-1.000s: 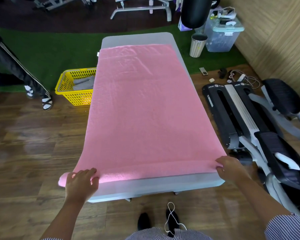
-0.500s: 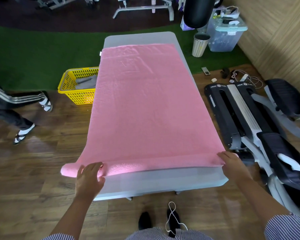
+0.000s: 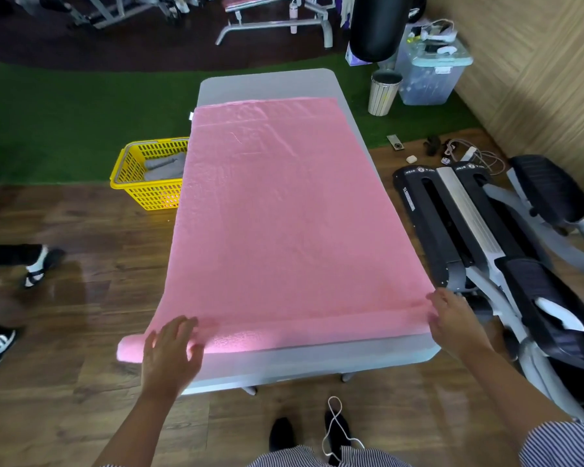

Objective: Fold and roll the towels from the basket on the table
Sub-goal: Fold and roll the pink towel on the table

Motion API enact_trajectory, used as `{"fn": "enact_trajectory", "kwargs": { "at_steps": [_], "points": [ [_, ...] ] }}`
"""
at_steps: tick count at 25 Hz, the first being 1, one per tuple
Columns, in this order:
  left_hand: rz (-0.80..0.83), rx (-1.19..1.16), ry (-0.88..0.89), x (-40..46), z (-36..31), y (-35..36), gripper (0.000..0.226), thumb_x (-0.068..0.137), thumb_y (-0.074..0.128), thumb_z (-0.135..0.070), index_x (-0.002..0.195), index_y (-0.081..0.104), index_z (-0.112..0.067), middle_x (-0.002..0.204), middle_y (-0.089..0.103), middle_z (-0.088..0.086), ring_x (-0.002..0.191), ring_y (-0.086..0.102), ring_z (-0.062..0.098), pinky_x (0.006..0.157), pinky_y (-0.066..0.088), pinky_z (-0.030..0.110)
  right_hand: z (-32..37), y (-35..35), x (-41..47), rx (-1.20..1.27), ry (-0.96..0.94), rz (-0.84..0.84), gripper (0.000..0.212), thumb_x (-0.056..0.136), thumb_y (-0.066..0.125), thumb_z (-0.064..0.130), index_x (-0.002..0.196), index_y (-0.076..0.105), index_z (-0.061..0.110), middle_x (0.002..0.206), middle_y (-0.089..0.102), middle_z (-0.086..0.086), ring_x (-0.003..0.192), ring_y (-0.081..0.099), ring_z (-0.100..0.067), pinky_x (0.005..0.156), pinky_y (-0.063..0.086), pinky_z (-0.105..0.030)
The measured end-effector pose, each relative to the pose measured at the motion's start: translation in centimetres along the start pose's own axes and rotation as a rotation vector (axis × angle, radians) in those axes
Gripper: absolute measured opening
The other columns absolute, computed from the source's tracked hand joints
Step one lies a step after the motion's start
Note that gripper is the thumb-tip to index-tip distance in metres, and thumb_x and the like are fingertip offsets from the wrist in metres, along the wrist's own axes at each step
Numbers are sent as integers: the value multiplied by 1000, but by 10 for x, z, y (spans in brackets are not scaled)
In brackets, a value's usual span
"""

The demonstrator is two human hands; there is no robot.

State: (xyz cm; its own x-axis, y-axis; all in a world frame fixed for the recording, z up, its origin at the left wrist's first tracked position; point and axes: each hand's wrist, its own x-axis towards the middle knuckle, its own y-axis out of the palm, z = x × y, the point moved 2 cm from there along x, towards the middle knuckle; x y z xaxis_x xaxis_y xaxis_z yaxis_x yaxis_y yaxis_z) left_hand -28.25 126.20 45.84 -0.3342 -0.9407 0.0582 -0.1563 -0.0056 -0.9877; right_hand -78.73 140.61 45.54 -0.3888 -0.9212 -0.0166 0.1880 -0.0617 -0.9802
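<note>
**Q:** Nearest the camera, what do you log?

**A:** I note striped sleeves low in the head view and dark shoes on the wood floor [image 3: 81, 416]. The left hand [image 3: 169, 355] lies on the rolled near edge of the pink towel [image 3: 284, 230], fingers [image 3: 182, 326] straight and spread, palm down on the roll. It is somewhat blurred.

**Q:** And the other one?

**A:** The right hand [image 3: 455, 320] sits at the roll's right end, at the table [image 3: 317, 360] corner, fingers together and bent over the cloth. I cannot tell whether they pinch it or only press.

**Q:** Where does the towel lie?

**A:** Spread flat along the grey table, covering most of it. Only the near edge is rolled, and the roll's left end overhangs the table side. A bare grey strip shows beyond the far edge.

**Q:** Further out?

**A:** The yellow basket [image 3: 142, 193] stands on the floor left of the table, touching green turf [image 3: 64, 129], with grey towels [image 3: 164, 166] inside. An exercise machine [image 3: 469, 230] lies to the right. Someone's sandalled foot [image 3: 38, 267] is at the left edge. Past the table's far right corner: a striped bin [image 3: 383, 94] and a clear lidded box [image 3: 430, 75].
</note>
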Motion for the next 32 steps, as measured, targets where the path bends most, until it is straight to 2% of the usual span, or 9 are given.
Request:
{"fn": "enact_trajectory", "kwargs": {
  "at_steps": [3, 6, 8, 12, 20, 24, 28, 30, 32],
  "points": [
    [-11, 4, -34, -5, 0, 5, 41, 74, 47, -34, 100, 68, -12, 98, 71, 4, 89, 68, 25, 94, 42, 57, 4, 1, 0, 92, 23, -42, 21, 76, 63, -5, 96, 66, -2, 98, 64, -15, 91, 60, -37, 82, 51, -50],
    [-30, 25, 71, -7, 1, 11, 46, 60, 71, -18, 104, 59, -16, 95, 71, 7, 85, 69, 27, 89, 46, 60, 3, 12, -8, 134, 7, 9, 43, 54, 68, -19, 95, 66, -5, 96, 65, -17, 95, 56, -41, 85, 45, -55],
    [-76, 71, 74, -5, 0, 1, 32, 70, 60, -20, 102, 62, -16, 90, 71, 7, 78, 69, 26, 82, 48, 58, 4, 11, -3, 111, -23, -6, 51, 44, 68, -25, 90, 68, -3, 90, 66, -16, 87, 59, -42, 80, 48, -53],
    [-113, 129, -56, -11, 10, -8, 38, 74, 41, -28, 93, 72, -15, 84, 72, 4, 74, 69, 23, 81, 40, 53, 30, 6, 5, 7, -195, -59, 47, 44, 68, -25, 81, 68, 4, 81, 67, -9, 79, 63, -30, 79, 53, -47],
    [-192, 46, 24, -5, -11, 9, 38, 77, 39, -28, 88, 73, -16, 85, 72, 0, 78, 70, 19, 86, 41, 47, -3, 6, 6, -12, 93, 118, 33, 57, 51, -23, 68, 66, 4, 65, 64, -11, 69, 58, -34, 63, 51, -41],
    [-138, 70, -11, -10, -4, 7, 39, 77, 34, -26, 83, 72, -17, 70, 68, -4, 59, 64, 19, 74, 41, 44, 6, 4, 6, -46, 54, 204, 30, 65, 51, -16, 79, 68, 5, 77, 66, -10, 77, 58, -30, 80, 51, -44],
    [-214, 31, -49, -13, 0, 4, 35, 77, 45, -25, 100, 68, -13, 101, 69, 5, 92, 67, 26, 87, 40, 52, 10, -2, 4, 45, 27, 32, 32, 72, 61, -11, 102, 62, 1, 102, 61, -11, 95, 56, -35, 82, 50, -47],
    [-259, 10, -1, -17, -2, 5, 34, 83, 43, -25, 96, 71, -13, 100, 70, 5, 93, 68, 25, 89, 42, 50, 13, -3, -2, 110, -8, -16, 20, 76, 62, -10, 93, 67, 1, 93, 64, -12, 87, 59, -38, 73, 52, -46],
    [-236, -15, 33, -20, -2, 7, 37, 83, 41, -27, 96, 73, -13, 100, 72, 3, 95, 69, 23, 93, 42, 49, 16, 1, -6, 168, 0, 4, 23, 78, 62, -10, 98, 69, -1, 100, 67, -14, 95, 62, -38, 84, 51, -46]
  ]
}}
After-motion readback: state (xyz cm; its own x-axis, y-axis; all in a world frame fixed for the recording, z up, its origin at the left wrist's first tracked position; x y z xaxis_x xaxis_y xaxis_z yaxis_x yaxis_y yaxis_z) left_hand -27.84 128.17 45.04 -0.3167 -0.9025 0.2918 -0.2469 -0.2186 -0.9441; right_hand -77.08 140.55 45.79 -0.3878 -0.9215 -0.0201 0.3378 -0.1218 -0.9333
